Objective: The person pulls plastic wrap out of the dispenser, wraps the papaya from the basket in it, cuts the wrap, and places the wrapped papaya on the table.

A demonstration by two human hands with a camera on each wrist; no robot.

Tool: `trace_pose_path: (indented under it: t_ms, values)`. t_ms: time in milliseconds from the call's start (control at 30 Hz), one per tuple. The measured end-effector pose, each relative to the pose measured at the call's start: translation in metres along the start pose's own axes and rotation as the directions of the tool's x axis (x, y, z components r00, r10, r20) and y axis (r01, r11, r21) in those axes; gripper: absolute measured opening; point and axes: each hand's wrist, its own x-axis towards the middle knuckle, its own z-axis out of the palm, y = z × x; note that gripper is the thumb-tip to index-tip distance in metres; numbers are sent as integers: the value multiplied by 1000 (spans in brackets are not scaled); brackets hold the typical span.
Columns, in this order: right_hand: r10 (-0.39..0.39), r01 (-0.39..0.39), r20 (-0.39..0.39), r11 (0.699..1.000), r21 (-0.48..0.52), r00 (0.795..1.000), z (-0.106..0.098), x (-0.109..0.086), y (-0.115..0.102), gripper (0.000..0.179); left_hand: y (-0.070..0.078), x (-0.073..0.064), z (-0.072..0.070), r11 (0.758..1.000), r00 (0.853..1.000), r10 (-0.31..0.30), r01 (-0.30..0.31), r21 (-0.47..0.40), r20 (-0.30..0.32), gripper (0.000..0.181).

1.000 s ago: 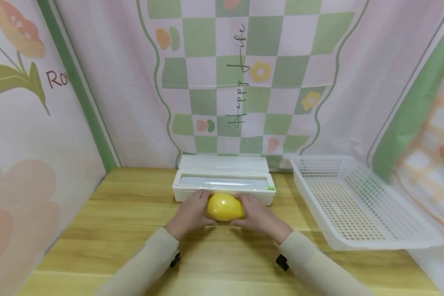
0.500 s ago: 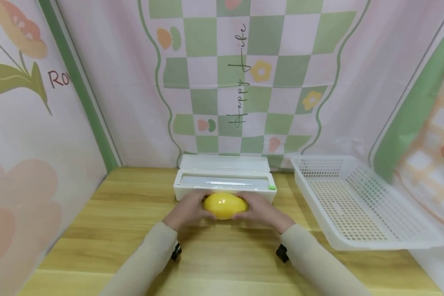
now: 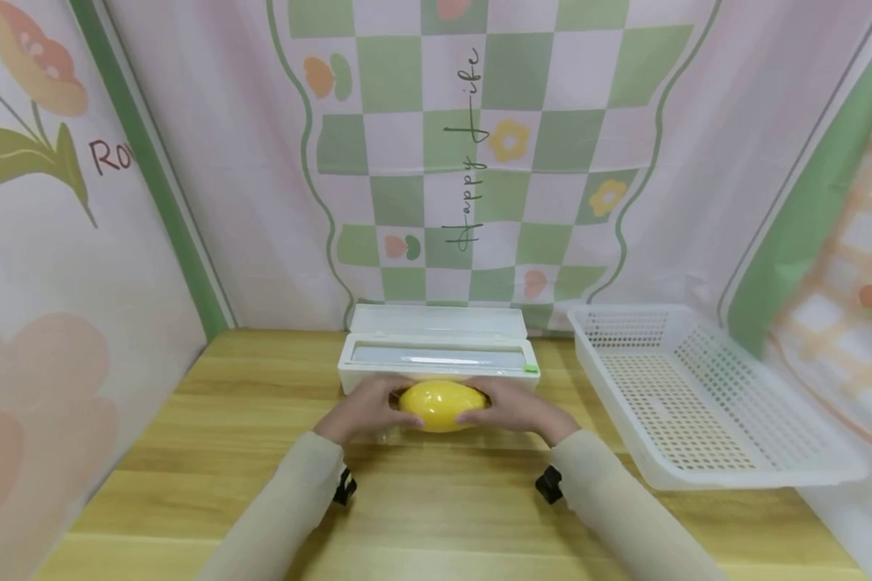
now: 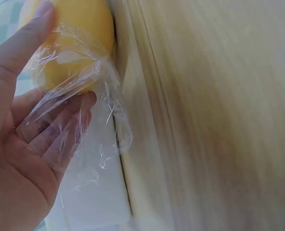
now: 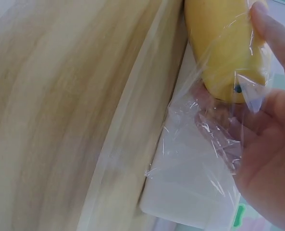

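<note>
A smooth yellow mango (image 3: pixel 442 406) is held between both hands, lying sideways in front of the white cling film box. Clear cling film (image 4: pixel 80 130) wraps it, and loose ends hang past the fruit in both wrist views. The left hand (image 3: pixel 369 406) grips the left end, its thumb on the near face and its other fingers behind and below. At the other end the right hand (image 3: pixel 512 406) holds it the same way. In the right wrist view more loose film (image 5: pixel 214 130) lies over the fingers, near a dark spot on the mango's tip.
Just behind the hands stands the white cling film box (image 3: pixel 436 378), lid raised, with a green slider (image 3: pixel 530 369) at its right end. A white perforated basket (image 3: pixel 625 403) is on the right of the wooden table (image 3: pixel 436 516). Patterned cloth (image 3: pixel 262 161) hangs behind.
Both thumbs have moved up from below the mango onto its near face, and the hands have spread slightly. More of the mango's width shows. The box and basket stay put.
</note>
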Motion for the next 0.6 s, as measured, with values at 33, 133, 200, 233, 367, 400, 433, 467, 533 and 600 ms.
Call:
trace_pose_path:
  t_ms: [33, 133, 200, 233, 367, 400, 433, 467, 533, 600]
  values:
    - [0, 0, 4, 1000, 4, 1000, 0, 0, 0, 55, 0, 0, 0, 1000, 1000, -6, 6, -1, 4, 57]
    - [-8, 8, 1, 1000, 6, 1000, 0, 0, 1, 53, -1, -1, 0, 999, 1000, -29, 29, -21, 12, 59]
    - [-20, 20, -5, 1000, 2, 1000, 1, 0, 2, 50, -2, -1, 0, 997, 998, -59, 60, -56, 14, 61]
    - [-20, 20, -5, 1000, 6, 1000, 2, 0, 3, 48, -3, -1, 0, 995, 997, -73, 74, -73, 13, 60]
    - [14, -15, 22, 999, 48, 1000, 4, -3, 9, 47, -2, 1, 0, 985, 994, -113, 114, -129, 12, 59]
    - [36, -37, 27, 997, 71, 999, 5, -4, 12, 49, -1, 1, 0, 985, 993, -117, 118, -125, 13, 58]
    - [56, -59, 33, 994, 94, 998, 6, -5, 13, 52, 0, 2, 0, 985, 992, -123, 124, -123, 15, 57]
    - [75, -78, 37, 990, 117, 997, 7, -6, 15, 56, 1, 2, -1, 985, 992, -127, 128, -118, 16, 57]
    - [101, -105, 35, 983, 148, 994, 7, -7, 16, 61, 4, 3, -2, 985, 991, -133, 135, -112, 23, 54]
    - [109, -114, 43, 979, 168, 993, 6, -8, 15, 59, 5, 3, -3, 984, 990, -135, 138, -116, 33, 49]
